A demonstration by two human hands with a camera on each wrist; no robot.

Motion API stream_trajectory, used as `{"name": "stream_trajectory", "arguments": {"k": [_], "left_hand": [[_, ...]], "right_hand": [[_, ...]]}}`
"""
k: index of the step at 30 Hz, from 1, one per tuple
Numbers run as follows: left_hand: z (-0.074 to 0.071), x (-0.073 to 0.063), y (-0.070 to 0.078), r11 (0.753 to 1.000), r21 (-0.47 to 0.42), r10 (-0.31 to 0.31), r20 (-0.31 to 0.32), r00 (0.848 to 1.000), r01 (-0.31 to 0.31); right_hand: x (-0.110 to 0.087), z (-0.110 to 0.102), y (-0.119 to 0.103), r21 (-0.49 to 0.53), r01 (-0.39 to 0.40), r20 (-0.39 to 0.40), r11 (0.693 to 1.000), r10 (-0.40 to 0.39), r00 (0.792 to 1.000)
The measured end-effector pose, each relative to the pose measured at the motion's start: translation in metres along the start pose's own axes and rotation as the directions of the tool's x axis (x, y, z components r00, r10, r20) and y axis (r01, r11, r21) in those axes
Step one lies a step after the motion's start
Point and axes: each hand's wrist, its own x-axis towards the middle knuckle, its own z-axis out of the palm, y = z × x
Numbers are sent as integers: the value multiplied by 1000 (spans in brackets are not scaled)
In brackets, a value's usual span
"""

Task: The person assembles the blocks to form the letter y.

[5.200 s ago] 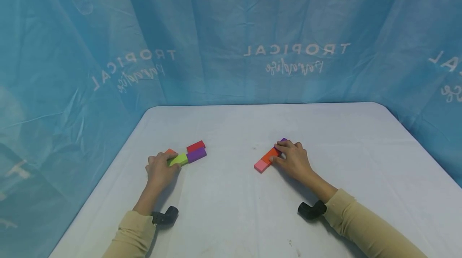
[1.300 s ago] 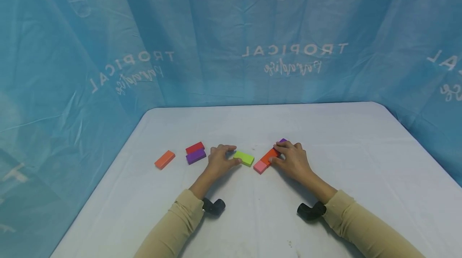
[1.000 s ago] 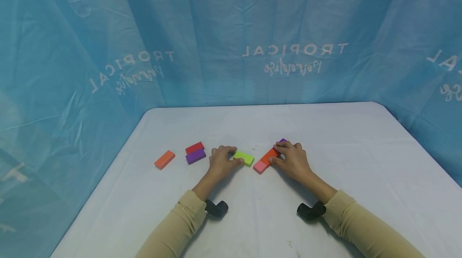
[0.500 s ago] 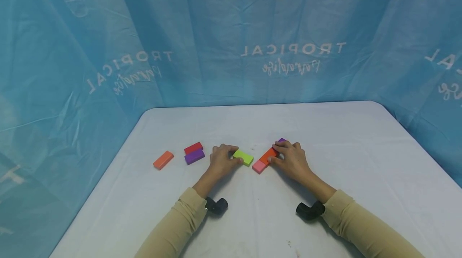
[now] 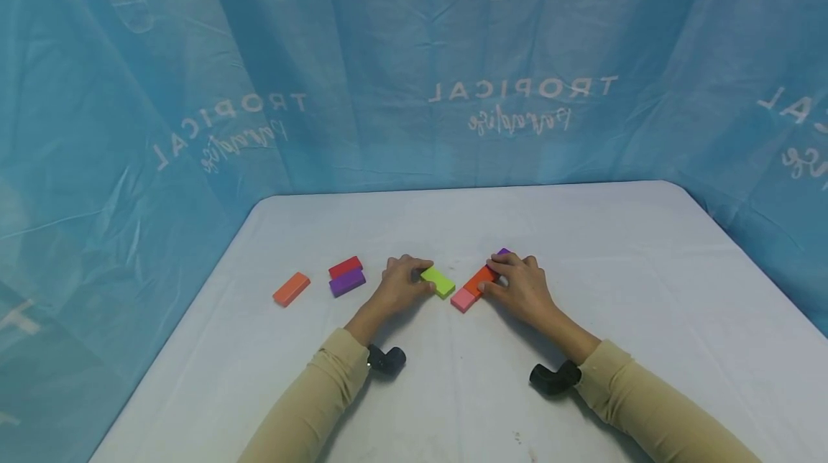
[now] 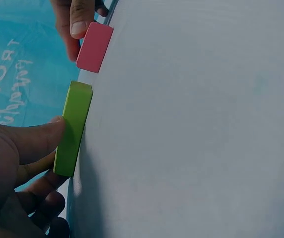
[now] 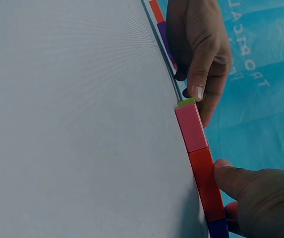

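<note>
My left hand (image 5: 404,285) pinches a lime green block (image 5: 438,282) between thumb and fingers, just left of a pink block (image 5: 463,300). In the left wrist view a small gap shows between the green block (image 6: 73,129) and the pink block (image 6: 95,47). My right hand (image 5: 520,285) grips the orange-red block (image 5: 480,280), thumb on one side and fingers on the other. Pink, orange-red and purple (image 5: 504,252) blocks form one slanting row, end to end. Fingers partly cover the purple one.
On the left of the white table (image 5: 414,391) lie an orange block (image 5: 292,290), a red block (image 5: 346,267) and a purple block (image 5: 347,282), the last two side by side. A blue curtain (image 5: 388,53) hangs behind the table.
Since the oldest frame my left hand has carried the green block rightward from the left-hand blocks to near the pink one. Lately it has turned slightly. My right hand stays at the row.
</note>
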Motion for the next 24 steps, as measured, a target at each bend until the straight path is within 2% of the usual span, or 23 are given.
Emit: {"name": "stream_trajectory", "arguments": {"k": [9, 17, 24], "left_hand": [[1, 4, 2, 997, 22, 66, 37, 997, -67], [1, 5, 4, 997, 24, 78, 47, 996, -79], [1, 4, 5, 995, 17, 96, 63, 993, -97]], "right_hand": [[0, -1, 0, 3, -4, 1, 1000, 4, 1000], [1, 0, 0, -6, 3, -17, 1000, -4, 1000], [0, 1, 1, -4, -6, -3, 1000, 6, 1000]]}}
